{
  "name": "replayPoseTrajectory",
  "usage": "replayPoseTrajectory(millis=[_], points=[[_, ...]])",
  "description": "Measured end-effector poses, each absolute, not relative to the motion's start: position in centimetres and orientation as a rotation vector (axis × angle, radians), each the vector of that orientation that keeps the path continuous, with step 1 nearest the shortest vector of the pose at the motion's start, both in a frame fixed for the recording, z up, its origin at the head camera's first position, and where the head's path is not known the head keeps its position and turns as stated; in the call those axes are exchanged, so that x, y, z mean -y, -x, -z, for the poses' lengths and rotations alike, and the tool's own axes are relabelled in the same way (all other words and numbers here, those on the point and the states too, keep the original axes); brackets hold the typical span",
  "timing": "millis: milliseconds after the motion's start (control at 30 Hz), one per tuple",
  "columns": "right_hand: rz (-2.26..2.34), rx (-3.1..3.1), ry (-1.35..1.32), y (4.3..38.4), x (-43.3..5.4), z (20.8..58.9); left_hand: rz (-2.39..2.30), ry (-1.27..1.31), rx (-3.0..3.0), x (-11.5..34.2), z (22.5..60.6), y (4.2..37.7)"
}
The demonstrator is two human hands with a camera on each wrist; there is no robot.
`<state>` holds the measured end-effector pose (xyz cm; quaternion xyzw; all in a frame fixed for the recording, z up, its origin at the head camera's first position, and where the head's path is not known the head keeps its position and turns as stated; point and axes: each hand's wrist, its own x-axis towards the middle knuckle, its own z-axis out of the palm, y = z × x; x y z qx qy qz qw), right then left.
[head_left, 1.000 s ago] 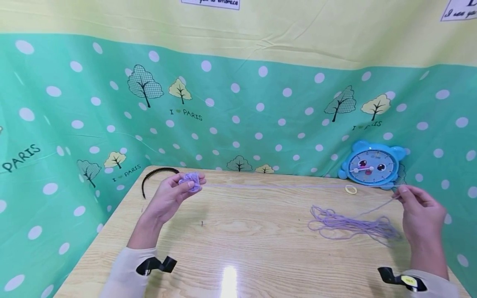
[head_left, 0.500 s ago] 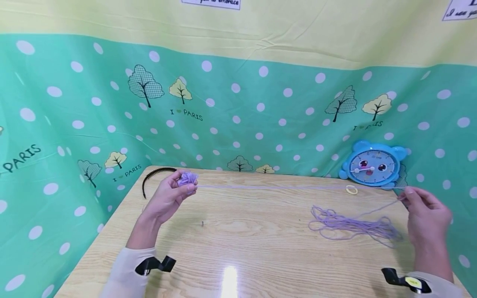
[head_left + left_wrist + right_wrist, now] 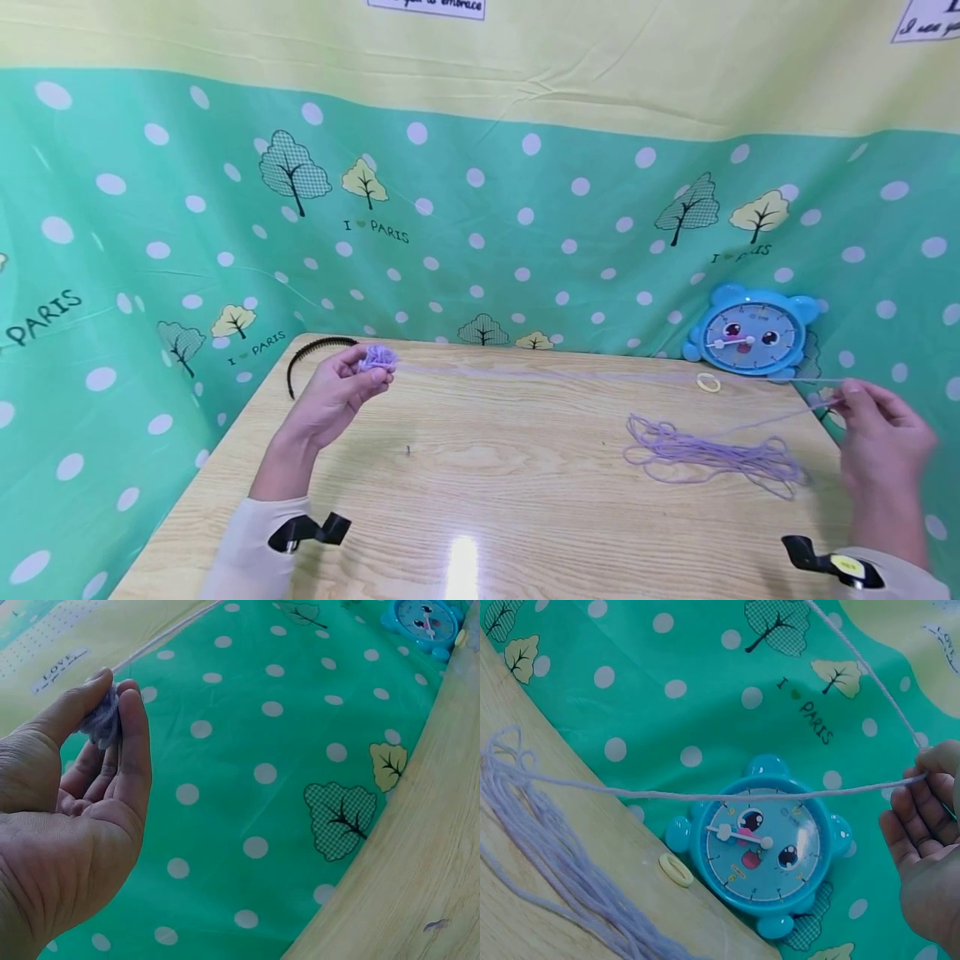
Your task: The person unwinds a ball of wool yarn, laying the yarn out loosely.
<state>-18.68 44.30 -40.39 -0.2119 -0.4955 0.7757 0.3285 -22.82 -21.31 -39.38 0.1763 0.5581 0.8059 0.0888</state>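
Yarn (image 3: 708, 454) on table (image 3: 555, 517), ring (image 3: 669, 874), clock (image 3: 753, 337) behind; headband (image 3: 318, 343) far left

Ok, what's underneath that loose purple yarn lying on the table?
Between the strands of the loose purple yarn, only the wooden tabletop shows. Whatever lies directly beneath the bunched strands is covered, so I can't tell if anything small is there.
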Motion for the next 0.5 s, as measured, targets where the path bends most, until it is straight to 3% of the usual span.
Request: replayPoseTrajectory(millis=[500], points=[[-2.055,1.165,0.675,18.5,-45.9,42.9,-2.321,-0.699,-1.657,22.4,39.6,23.2]])
